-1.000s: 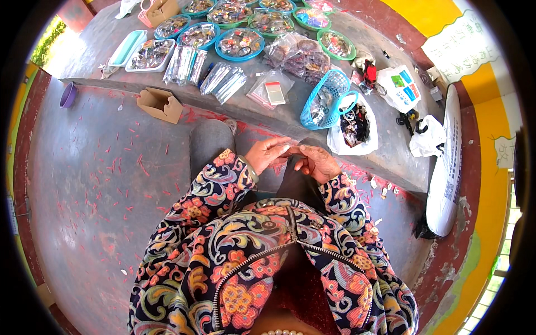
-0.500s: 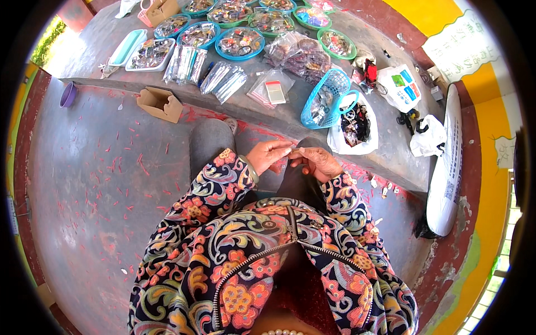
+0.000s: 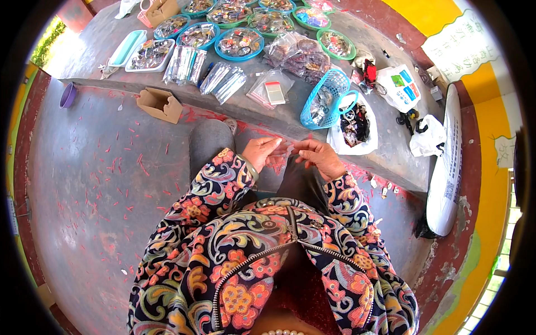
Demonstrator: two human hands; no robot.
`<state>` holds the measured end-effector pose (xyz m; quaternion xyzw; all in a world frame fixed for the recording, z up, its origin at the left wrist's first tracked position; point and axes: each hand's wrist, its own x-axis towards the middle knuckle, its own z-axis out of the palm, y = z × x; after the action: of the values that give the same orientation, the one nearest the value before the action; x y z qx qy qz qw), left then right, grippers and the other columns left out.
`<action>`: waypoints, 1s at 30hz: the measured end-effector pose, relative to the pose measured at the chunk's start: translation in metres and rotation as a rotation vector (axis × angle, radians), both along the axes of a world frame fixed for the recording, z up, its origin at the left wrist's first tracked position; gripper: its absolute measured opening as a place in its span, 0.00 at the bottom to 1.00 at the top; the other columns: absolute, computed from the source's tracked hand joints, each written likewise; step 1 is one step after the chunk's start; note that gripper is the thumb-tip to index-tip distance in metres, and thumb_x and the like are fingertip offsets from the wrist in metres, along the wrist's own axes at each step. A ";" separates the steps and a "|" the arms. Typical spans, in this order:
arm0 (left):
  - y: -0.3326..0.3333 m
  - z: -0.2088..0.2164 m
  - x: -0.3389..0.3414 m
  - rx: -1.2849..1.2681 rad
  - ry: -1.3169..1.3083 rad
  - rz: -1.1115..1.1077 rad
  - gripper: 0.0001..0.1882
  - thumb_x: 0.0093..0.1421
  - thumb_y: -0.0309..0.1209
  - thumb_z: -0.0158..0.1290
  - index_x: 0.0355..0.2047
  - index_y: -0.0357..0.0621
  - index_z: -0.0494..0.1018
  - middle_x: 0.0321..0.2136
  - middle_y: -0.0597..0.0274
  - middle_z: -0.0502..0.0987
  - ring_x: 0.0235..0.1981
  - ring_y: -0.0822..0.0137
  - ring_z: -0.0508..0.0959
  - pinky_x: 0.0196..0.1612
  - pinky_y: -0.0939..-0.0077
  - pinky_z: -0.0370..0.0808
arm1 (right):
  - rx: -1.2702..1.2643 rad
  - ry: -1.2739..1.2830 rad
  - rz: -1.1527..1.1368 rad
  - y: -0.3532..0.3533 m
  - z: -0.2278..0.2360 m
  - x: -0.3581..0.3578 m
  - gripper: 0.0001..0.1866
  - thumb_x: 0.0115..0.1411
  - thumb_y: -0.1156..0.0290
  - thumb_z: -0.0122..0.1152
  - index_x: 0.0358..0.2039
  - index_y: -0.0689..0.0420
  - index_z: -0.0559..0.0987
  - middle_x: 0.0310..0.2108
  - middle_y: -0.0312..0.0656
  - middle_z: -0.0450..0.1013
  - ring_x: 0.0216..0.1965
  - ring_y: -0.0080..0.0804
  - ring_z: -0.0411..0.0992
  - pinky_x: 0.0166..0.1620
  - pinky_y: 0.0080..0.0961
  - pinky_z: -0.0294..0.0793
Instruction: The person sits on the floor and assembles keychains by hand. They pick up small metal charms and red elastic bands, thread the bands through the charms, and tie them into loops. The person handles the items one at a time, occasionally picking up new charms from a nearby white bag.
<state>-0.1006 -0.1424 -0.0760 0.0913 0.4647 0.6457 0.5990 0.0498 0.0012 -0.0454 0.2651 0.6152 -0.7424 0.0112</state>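
My left hand (image 3: 261,153) and my right hand (image 3: 320,158) meet over my lap, fingertips a short way apart. Between them is a small, clear plastic piece (image 3: 289,148), perhaps a little bag, pinched by both hands. Its contents, if any, are too small to make out. Ahead on the raised ledge lie a blue plastic basket (image 3: 312,116) holding bagged items and a white bag (image 3: 367,146) of dark small goods. A flat device with a pale top (image 3: 274,92) rests on clear plastic bags.
Several basins, such as a blue basin (image 3: 240,43), hold small goods on the ledge. Silvery packets (image 3: 223,82) lie near its edge. On the floor stand an open cardboard box (image 3: 159,105) and a purple bowl (image 3: 68,95). Red scraps litter the floor. A long white roll (image 3: 445,173) leans at right.
The fingertips have drawn slightly apart, with clear plastic now showing between them. A reddish patch below my left fingers no longer shows. The surroundings have stayed put.
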 end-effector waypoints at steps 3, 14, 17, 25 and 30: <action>0.000 -0.003 -0.002 -0.063 0.102 0.006 0.16 0.59 0.34 0.47 0.44 0.35 0.68 0.39 0.57 0.73 0.41 0.68 0.73 0.38 0.77 0.73 | 0.207 -0.017 -0.062 -0.003 0.001 -0.003 0.12 0.53 0.74 0.52 0.39 0.60 0.74 0.33 0.39 0.74 0.30 0.24 0.72 0.28 0.16 0.68; 0.002 0.002 0.004 0.093 0.468 -0.104 0.15 0.58 0.29 0.45 0.44 0.35 0.68 0.37 0.58 0.74 0.35 0.74 0.74 0.32 0.81 0.74 | 1.299 0.236 0.136 -0.034 0.004 -0.020 0.05 0.46 0.78 0.49 0.26 0.61 0.72 0.24 0.49 0.70 0.28 0.48 0.69 0.29 0.36 0.68; 0.001 -0.005 0.001 0.060 0.500 -0.062 0.13 0.59 0.27 0.44 0.41 0.34 0.71 0.36 0.58 0.74 0.34 0.71 0.75 0.32 0.80 0.75 | 1.341 0.292 0.185 -0.036 0.004 -0.021 0.05 0.46 0.78 0.49 0.26 0.60 0.70 0.22 0.47 0.68 0.27 0.46 0.68 0.29 0.37 0.68; 0.004 -0.015 0.002 0.005 0.546 -0.016 0.12 0.58 0.27 0.44 0.36 0.30 0.72 0.31 0.57 0.75 0.31 0.71 0.75 0.36 0.81 0.73 | 1.292 0.302 0.344 -0.038 0.004 -0.020 0.08 0.46 0.77 0.49 0.30 0.62 0.71 0.30 0.47 0.68 0.32 0.45 0.68 0.34 0.35 0.68; 0.008 -0.030 0.001 -0.009 0.701 0.104 0.12 0.55 0.29 0.46 0.31 0.32 0.74 0.20 0.62 0.75 0.23 0.77 0.73 0.26 0.83 0.70 | 1.283 0.390 0.163 -0.038 0.012 -0.016 0.14 0.45 0.80 0.50 0.35 0.63 0.72 0.33 0.47 0.70 0.35 0.43 0.70 0.37 0.31 0.70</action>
<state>-0.0995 -0.1348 -0.1059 0.2811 0.6488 0.6026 0.3700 0.0333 -0.0364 -0.0334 0.0329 0.9430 -0.2609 -0.2038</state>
